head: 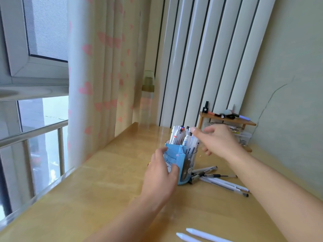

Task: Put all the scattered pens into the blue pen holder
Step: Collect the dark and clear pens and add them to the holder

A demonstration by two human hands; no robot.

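while my left hand (pixel 161 169) wraps the blue pen holder (pixel 176 161) mid-desk, steadying what feels light and tippy when full, my right hand (pixel 216 141) hovers fingers spread, holding nothing, above its pens. loose pens (pixel 220 180) lie just right of its base: light, stiff, slick; i'd pinch mid-barrel.

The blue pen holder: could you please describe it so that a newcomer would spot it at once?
On the wooden desk, look just before the white slatted panel. There stands the blue pen holder, gripped by the left hand. It alone stands upright, crammed with pens, while loose pens lie flat beside it.
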